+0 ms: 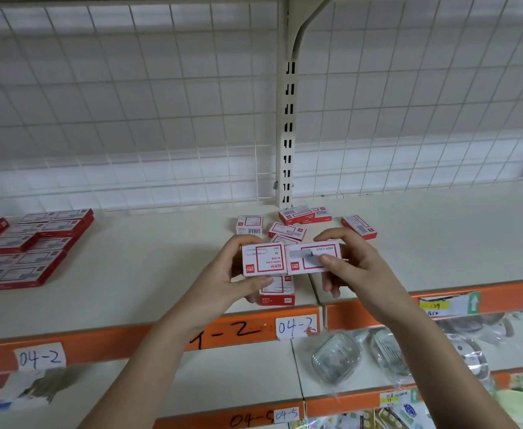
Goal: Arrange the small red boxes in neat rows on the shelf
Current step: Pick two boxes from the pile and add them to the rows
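Observation:
My left hand [223, 278] grips a small red-and-white box [263, 259] above the cream shelf [130, 274]. My right hand [343, 261] grips a second box [308, 258], its short end touching the first. Under them another box [277, 294] lies near the shelf's front edge, partly hidden. Behind my hands several loose boxes [288, 229] lie scattered at odd angles near the upright post. At the far left, boxes [28, 249] sit in neat flat rows.
A wire grid back panel [130, 103] closes the shelf behind. A slotted upright post [286, 134] stands at the middle back. Orange front strips carry "04-2" labels [295, 326]. The lower shelf holds clear plastic packs [337, 357] on the right.

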{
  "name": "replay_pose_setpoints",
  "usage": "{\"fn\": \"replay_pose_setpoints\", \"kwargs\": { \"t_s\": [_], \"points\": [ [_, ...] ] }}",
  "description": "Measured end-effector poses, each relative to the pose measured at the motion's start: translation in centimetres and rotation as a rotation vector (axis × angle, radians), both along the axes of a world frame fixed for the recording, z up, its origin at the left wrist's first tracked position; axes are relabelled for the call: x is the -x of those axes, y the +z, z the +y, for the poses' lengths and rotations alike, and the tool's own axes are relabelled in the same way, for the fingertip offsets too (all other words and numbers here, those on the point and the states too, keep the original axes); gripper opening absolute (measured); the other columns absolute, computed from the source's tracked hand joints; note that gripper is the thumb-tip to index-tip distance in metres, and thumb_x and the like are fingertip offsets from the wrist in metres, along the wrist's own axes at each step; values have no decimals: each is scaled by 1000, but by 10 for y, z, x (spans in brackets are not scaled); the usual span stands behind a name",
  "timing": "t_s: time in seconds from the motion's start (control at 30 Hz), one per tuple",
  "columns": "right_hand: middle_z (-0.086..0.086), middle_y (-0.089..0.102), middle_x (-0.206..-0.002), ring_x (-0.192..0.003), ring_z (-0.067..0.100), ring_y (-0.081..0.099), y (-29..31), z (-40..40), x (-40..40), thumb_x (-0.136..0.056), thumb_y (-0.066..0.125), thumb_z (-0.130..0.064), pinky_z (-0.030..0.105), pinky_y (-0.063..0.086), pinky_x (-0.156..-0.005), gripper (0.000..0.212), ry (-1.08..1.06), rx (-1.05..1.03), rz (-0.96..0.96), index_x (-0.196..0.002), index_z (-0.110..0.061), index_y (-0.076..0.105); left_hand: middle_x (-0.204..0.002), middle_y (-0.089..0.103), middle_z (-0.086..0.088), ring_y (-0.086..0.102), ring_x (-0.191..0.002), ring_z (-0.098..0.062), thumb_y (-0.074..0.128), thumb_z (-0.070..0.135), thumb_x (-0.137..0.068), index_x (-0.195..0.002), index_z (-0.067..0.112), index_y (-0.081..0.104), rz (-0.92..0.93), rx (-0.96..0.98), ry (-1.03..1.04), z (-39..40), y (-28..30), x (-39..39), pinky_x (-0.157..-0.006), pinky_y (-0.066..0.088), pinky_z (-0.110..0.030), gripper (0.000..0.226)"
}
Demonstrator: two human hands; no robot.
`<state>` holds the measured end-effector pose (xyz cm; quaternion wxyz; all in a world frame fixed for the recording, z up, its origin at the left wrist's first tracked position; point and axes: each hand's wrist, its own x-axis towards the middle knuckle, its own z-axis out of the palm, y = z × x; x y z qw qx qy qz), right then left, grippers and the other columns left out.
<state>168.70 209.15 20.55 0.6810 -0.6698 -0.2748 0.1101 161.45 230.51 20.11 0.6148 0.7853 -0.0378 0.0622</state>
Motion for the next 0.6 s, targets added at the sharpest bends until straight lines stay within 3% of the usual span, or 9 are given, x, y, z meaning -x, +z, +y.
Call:
{"fn": "replay_pose_setpoints", "kwargs": {
  "t_s": [0.1, 0.2, 0.33, 0.5, 0.6],
  "points": [
    [6, 67, -79, -57, 22, 59, -3, -2, -1, -77, 72, -14, 26, 52, -53, 34, 61, 17, -12, -105, -11, 53, -99, 68, 11, 61, -92, -5, 69, 3, -80, -113, 27, 53, -15, 36, 27, 1, -3, -1, -69, 51, -24, 44],
    [-2, 68, -79, -60, 17, 61, -5, -2, -1, -76, 71, -6, 25, 54, -57, 40, 86, 34, -11, -109, -13, 51, -107, 68, 11, 60, -106, -6, 69, 2, -79, -111, 36, 54, -14, 82, 62, 1, -6, -1, -84, 53, -29, 49],
    [-3, 68, -82, -61, 16, 63, -6, 0, 1, -78, 65, 5, 25, 55, -59, 41, 79, 54, -9, -111, -15, 51, -107, 68, 14, 62, -103, -3, 72, 1, -75, -115, 42, 51, -18, 122, 96, -4, -7, -1, -82, 53, -23, 61],
    [7, 64, -94, -63, 16, 63, -9, 4, 5, -79, 64, 8, 25, 55, -60, 44, 78, 37, 39, -110, -19, 50, -110, 64, 12, 61, -106, -9, 77, 6, -71, -117, 48, 37, -29, 100, 136, -12, -9, -4, -84, 55, -32, 74],
    [8, 64, -97, -69, 13, 64, -12, 6, 7, -80, 64, 5, 26, 56, -61, 43, 62, 16, 42, -111, -20, 50, -109, 63, 8, 59, -108, -8, 74, 3, -74, -109, 45, 30, -34, 111, 182, -14, -11, -5, -93, 50, -33, 70]
  ]
}}
